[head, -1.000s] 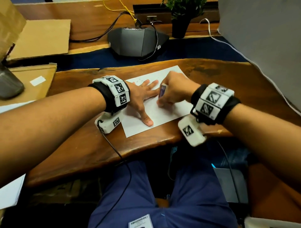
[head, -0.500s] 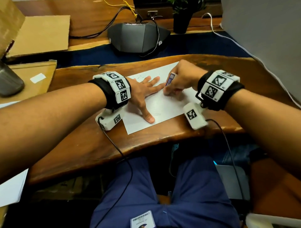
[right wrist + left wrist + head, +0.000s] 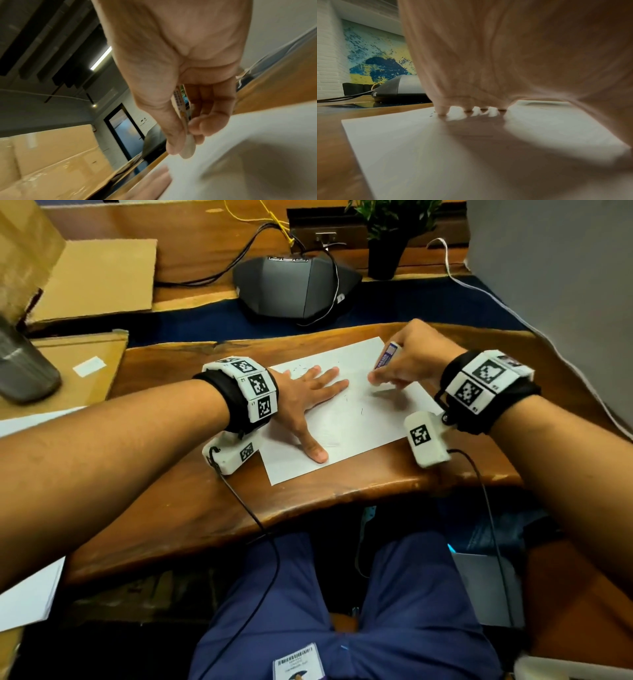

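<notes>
A white sheet of paper [image 3: 359, 426] with faint pencil marks lies on the wooden desk [image 3: 171, 508]. My left hand [image 3: 308, 402] rests flat on the sheet's left half, fingers straight and spread, thumb toward the near edge. The left wrist view shows those fingertips [image 3: 441, 111] touching the paper [image 3: 419, 142]. My right hand [image 3: 380, 378] sits near the sheet's far right corner and pinches a white eraser [image 3: 386, 356] in a blue-purple sleeve. In the right wrist view the eraser [image 3: 187, 148] has its rounded white end just at the paper, thumb and fingers curled round it.
A dark grey desk device [image 3: 294, 285] with cables stands behind the desk, a potted plant [image 3: 387, 251] beside it. Cardboard sheets [image 3: 96, 278] and a grey cylinder [image 3: 20, 371] lie at the left. A white cable [image 3: 496, 302] runs along the right, by a grey panel.
My right hand has carried the eraser away from my left fingertips, toward the far right part of the sheet. The left hand has stayed flat in place.
</notes>
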Action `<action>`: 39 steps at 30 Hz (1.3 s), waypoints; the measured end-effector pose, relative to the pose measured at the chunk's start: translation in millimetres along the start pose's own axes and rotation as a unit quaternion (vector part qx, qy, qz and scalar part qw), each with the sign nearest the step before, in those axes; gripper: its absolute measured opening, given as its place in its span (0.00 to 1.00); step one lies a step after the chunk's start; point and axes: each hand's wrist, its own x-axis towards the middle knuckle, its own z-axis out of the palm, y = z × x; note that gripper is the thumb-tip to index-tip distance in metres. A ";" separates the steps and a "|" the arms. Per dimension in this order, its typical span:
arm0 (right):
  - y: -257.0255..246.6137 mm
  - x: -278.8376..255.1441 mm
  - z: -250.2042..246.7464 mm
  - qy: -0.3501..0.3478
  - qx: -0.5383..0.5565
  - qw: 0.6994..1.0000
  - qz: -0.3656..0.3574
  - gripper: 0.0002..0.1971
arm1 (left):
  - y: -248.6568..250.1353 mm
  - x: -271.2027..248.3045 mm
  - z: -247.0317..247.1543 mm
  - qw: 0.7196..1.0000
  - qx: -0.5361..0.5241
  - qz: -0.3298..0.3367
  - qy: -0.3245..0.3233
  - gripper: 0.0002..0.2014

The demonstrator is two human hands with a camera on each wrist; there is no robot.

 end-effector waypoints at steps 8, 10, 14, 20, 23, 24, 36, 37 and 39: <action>23.5 0.8 -11.3 -0.068 0.064 0.995 0.041 0.18 | 10.0 -11.4 -9.4 0.992 0.108 -0.041 0.041 0.59; 24.1 2.3 -11.4 -0.072 0.068 0.994 0.040 0.17 | 19.2 -18.6 -7.4 0.989 0.121 0.028 0.074 0.55; 25.1 4.4 -9.3 -0.071 0.068 0.995 0.031 0.17 | 50.5 -24.9 12.3 0.963 0.151 0.213 0.063 0.47; 24.5 3.2 -9.9 -0.074 0.065 0.995 0.031 0.19 | 24.6 -7.4 9.9 0.989 0.043 0.140 0.028 0.44; 22.5 1.7 -8.4 -0.065 0.053 0.996 0.033 0.19 | 2.7 -5.3 0.9 0.998 0.020 0.049 0.022 0.52; 21.9 1.5 -7.9 -0.063 0.047 0.996 0.032 0.19 | -0.3 -5.5 0.1 0.999 0.011 0.039 0.020 0.56; -27.9 -2.9 19.4 -0.058 -0.079 0.992 -0.082 0.16 | -0.1 -5.6 4.3 0.999 -0.038 0.004 0.035 0.75; -28.9 -1.3 20.9 -0.035 -0.091 0.991 -0.090 0.16 | 0.1 -6.0 4.4 0.999 -0.037 0.000 0.037 0.75; -28.7 -5.8 29.0 -0.013 -0.098 0.988 -0.119 0.14 | 2.3 -8.0 3.7 0.999 -0.032 -0.004 0.040 0.74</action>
